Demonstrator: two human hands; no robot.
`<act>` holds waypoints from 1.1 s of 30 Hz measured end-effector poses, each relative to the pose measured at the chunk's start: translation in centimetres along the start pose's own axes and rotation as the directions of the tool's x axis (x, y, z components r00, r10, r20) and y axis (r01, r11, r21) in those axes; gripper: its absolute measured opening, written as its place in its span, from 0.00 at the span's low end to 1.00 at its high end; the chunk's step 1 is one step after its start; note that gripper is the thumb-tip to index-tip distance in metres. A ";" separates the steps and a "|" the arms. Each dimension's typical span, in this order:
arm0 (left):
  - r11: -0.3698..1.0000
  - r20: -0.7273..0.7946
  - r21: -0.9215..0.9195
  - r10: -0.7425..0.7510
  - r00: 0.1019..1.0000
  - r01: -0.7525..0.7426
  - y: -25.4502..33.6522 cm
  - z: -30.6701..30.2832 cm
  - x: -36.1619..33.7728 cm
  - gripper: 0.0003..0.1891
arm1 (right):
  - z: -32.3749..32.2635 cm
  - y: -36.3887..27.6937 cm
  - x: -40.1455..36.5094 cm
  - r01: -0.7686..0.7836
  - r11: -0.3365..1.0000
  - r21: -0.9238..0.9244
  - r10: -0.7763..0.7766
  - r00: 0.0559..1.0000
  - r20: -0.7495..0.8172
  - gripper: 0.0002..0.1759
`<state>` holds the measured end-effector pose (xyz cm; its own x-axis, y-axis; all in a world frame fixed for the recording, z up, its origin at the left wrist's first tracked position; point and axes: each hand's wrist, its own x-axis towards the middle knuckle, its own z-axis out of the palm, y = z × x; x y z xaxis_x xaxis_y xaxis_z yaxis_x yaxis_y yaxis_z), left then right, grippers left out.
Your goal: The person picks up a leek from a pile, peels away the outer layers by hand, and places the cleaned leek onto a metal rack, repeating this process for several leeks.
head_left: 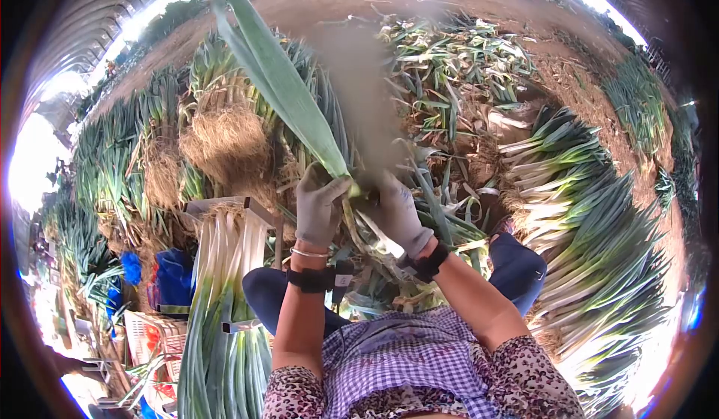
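My left hand (319,203), in a pale work glove, is closed around a leek (293,98) near the base of its broad green leaves, which point up and away to the left. Close by on the right, my gloved right hand (395,213) has its fingers bent in toward the same leek. A grey smudge in the view covers part of those fingers, so what they grip is hidden. Below my hands, loose leaves and peelings lie between my knees.
Left of my knee, trimmed leeks (225,269) lie in a metal frame (258,213). Bundles with bushy roots (225,142) stand behind it. A long row of cleaned leeks (592,232) lies on the right. Leaf scraps (457,59) are heaped ahead; a pink basket (161,336) is lower left.
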<state>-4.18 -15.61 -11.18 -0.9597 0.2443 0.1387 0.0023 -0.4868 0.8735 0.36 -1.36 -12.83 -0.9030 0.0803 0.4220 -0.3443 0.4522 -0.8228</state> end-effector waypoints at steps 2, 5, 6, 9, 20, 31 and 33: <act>0.985 0.048 0.150 0.073 0.996 -0.080 0.1 0.3 0.4 0.16 | -0.1 0.6 -0.3 -0.141 0.973 0.184 0.128 0.988 0.083 0.14; 0.997 -0.103 0.016 0.083 0.991 -0.081 -0.3 -0.5 2.1 0.17 | -0.8 2.0 -1.7 -0.242 0.829 0.504 0.126 0.959 0.252 0.11; 0.992 -0.147 0.045 0.121 0.982 -0.116 -0.1 -0.7 2.3 0.18 | -1.0 2.6 -2.5 -0.224 0.827 0.516 0.110 0.964 0.243 0.10; 0.995 -0.202 -0.063 0.070 0.977 -0.084 -0.9 -1.1 2.8 0.16 | -0.8 4.5 -3.0 -0.133 0.831 0.540 0.035 0.982 0.188 0.10; 0.994 -0.273 -0.049 0.082 0.958 -0.100 -2.3 -1.3 4.6 0.14 | -2.3 4.0 -6.0 -0.395 0.522 0.755 0.313 0.913 0.261 0.12; 0.991 -0.461 0.092 0.128 0.878 -0.097 -1.1 -1.9 9.9 0.13 | -3.2 3.2 -5.5 -0.391 0.682 0.618 0.259 0.919 0.296 0.15; 0.995 -0.446 0.071 0.091 0.890 -0.066 -0.2 -3.2 10.9 0.14 | -4.1 3.5 -6.2 -0.541 0.589 0.600 0.368 0.841 0.397 0.17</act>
<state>-15.54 -15.54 -11.33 -0.9795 -0.2013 -0.0050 0.0861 -0.4410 0.8934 5.87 3.38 -16.74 -0.9879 -0.1191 -0.0992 0.1320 -0.3105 -0.9414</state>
